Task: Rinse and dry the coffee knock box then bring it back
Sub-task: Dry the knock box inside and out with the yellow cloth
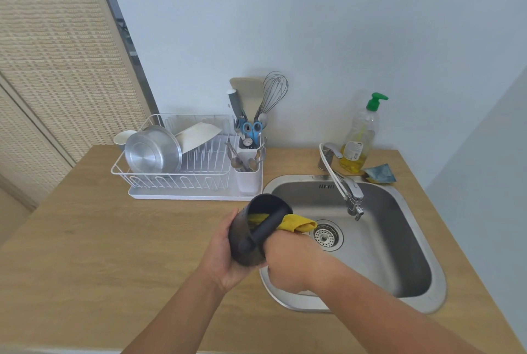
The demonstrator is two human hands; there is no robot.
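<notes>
Single head-worn wide-angle view, from above, facing forward and steeply down. Close over light wooden countertop [85, 239] and rounded stainless-steel sink [405, 253]; pale blue-grey wall [342, 25] across upper half.

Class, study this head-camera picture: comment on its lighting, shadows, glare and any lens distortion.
Head view: light is soft and even; the whisk casts only a faint shadow on the wall; mild glare on the steel pot and the sink; the black knock box shows little inner detail; the wide lens bows the counter edges and tilts the woven panel at left.
</notes>
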